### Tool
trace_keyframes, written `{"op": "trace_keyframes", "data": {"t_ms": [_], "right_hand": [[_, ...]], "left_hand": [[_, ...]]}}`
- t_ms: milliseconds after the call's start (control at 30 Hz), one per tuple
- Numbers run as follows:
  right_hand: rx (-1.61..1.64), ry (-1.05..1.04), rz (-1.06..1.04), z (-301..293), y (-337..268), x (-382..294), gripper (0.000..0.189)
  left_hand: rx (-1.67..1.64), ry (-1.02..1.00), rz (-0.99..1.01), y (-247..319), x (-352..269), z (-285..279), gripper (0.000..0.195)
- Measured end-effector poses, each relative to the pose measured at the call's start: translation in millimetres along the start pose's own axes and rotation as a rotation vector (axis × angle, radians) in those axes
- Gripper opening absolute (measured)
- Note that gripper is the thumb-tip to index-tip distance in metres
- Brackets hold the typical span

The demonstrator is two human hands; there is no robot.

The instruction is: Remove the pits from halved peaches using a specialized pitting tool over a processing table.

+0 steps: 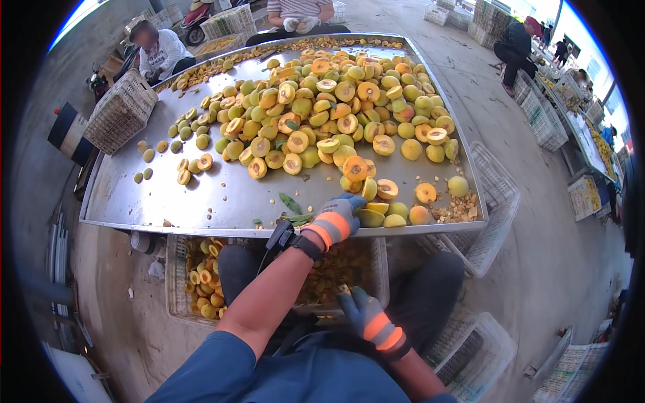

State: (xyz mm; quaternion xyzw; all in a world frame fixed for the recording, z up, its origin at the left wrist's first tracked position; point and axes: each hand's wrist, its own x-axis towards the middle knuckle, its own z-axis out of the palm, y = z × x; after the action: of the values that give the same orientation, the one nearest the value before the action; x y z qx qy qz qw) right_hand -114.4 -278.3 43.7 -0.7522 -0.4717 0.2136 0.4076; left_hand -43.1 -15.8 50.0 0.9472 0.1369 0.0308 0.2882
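Note:
A large pile of halved yellow peaches or similar stone fruit covers much of a metal table. My left hand, in a grey and blue glove with an orange cuff, reaches over the near table edge and touches fruit halves there; whether it grips one cannot be told. My right hand, gloved alike, is below the table edge over a crate of dark pieces. A small pale object is at its fingertips, too small to name. Green leaves lie left of my left hand, and loose kernels or pits lie at the right corner.
A plastic crate of fruit halves stands under the table's near edge. Other crates stand at the right, lower right and on the table's left edge. Two people sit across the table; others work farther right.

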Motion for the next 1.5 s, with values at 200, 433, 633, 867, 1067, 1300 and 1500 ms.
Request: {"op": "trace_keyframes", "data": {"t_ms": [200,433,633,867,1067,1300,1500], "right_hand": [[0.194,0.041,0.149,-4,-2,-2,0.016],[0.558,0.139,0.307,-25,-32,19,0.017],[0.669,-0.014,0.145,-37,-70,59,0.013],[0.314,0.007,-0.092,-27,-95,82,0.023],[0.266,-0.053,0.072,-21,-96,76,0.028],[0.113,-0.065,-0.007,-16,-91,67,0.020],[0.133,-0.064,-0.122,-16,-78,63,0.024]], "left_hand": [[0.104,-0.172,-0.164,4,22,-5,0.050],[-1.251,0.345,-0.359,-16,-66,-63,0.045],[-1.431,0.547,-0.071,26,-141,-68,0.040],[-1.068,0.747,0.014,5,-175,-11,0.045],[-1.326,0.648,-0.151,28,-185,-21,0.027],[-1.057,0.687,-0.158,42,-186,-24,0.025],[-0.720,0.593,0.015,55,-186,-44,0.018]]}}
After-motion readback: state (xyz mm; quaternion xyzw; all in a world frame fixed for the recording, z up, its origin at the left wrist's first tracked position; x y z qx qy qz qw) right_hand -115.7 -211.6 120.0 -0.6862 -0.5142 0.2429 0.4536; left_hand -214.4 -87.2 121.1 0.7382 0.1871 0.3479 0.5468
